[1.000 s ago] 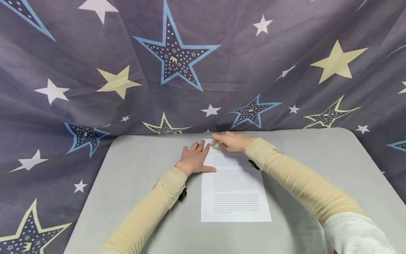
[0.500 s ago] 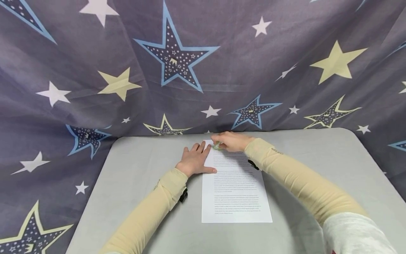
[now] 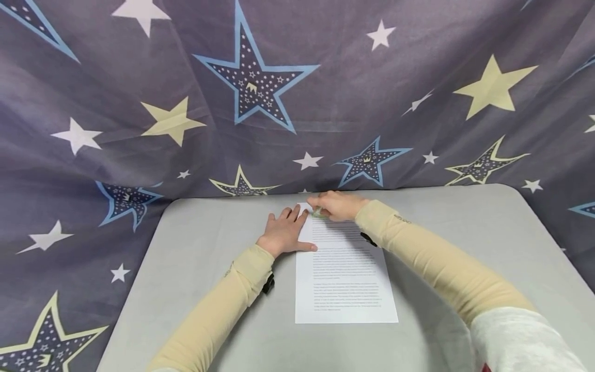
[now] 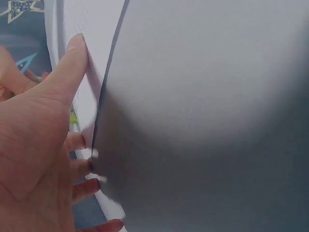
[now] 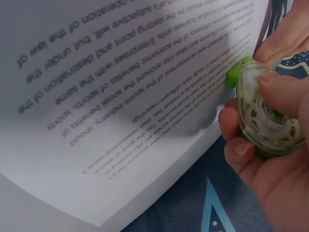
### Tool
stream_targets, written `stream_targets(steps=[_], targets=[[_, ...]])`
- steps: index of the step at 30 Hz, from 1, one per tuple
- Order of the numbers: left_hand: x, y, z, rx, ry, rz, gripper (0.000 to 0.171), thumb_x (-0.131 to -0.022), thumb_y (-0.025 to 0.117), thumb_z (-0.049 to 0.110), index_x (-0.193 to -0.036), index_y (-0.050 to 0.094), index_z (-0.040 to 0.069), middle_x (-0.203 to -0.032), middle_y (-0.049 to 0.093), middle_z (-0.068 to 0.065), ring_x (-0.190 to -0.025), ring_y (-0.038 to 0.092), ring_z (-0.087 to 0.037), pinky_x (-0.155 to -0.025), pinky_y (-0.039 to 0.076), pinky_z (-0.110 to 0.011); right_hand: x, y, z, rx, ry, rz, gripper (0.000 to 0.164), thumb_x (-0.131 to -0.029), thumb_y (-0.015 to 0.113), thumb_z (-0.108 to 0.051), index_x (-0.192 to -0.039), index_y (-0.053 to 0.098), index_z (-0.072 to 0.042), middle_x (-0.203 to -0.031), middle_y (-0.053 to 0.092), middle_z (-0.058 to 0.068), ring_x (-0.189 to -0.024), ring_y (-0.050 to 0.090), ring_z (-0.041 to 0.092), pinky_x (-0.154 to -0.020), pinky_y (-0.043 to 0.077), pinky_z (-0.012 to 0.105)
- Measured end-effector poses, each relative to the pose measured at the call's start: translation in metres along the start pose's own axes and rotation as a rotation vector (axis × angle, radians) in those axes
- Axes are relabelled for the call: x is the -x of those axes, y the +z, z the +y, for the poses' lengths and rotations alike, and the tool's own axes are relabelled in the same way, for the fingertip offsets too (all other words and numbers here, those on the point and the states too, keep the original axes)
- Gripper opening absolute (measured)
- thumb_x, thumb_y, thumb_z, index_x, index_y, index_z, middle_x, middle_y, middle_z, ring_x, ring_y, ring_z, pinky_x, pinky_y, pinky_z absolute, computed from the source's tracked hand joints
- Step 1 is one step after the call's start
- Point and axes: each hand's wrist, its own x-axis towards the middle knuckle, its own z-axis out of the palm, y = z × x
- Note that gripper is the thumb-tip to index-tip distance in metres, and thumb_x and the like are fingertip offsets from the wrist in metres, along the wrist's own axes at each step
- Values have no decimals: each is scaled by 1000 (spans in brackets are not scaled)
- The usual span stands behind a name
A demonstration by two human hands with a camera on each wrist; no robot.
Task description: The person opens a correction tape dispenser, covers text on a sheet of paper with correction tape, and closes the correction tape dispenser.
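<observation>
While the right hand [image 3: 339, 205] is gripping it between thumb and curled fingers, the tape dispenser [image 5: 270, 128], which is having a clear rounded casing, is lying over the far left part of the printed sheet [image 3: 346, 279]. Its green tip [image 5: 236, 72] is pointing to the paper, but whether it is really touching, I cannot tell. The sheet is lying near the middle of the far edge of the table [image 3: 465, 222], with its short near side facing the person. The left hand [image 3: 285, 235] is resting with spread, straight fingers across the sheet's left edge, and its thumb is pointing right over the paper. Both hands are working apart, though their fingertips are coming just beside each other. The right hand is hiding the sheet's far right corner and some top lines. A left beige sleeve [image 3: 214, 310] is slanting toward the near edge, and a right beige sleeve [image 3: 437, 258] is crossing above the table's right half. Small black devices [image 3: 268, 283] are showing at both wrists. Behind the far edge, a dark hanging cloth [image 3: 339, 93] with stars is closing the space.
</observation>
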Motion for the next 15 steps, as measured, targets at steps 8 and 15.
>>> stream_targets(steps=[8, 15], targets=[[-1, 4, 1, 5, 1, 7, 108, -87, 60, 80, -167, 24, 18, -173, 20, -10, -156, 25, -32, -116, 29, -66, 3, 2, 3, 7, 21, -8, 21, -99, 63, 6, -115, 57, -7, -115, 71, 14, -88, 71, 26, -79, 57, 36], [0, 4, -1, 20, 5, 21, 108, -87, 62, 78, -167, 24, 17, -173, 21, -11, -156, 25, -32, -115, 29, -67, 2, 2, 4, -5, 7, 6, 22, -98, 63, 7, -113, 57, -7, -112, 70, 13, -94, 71, 29, -83, 58, 38]])
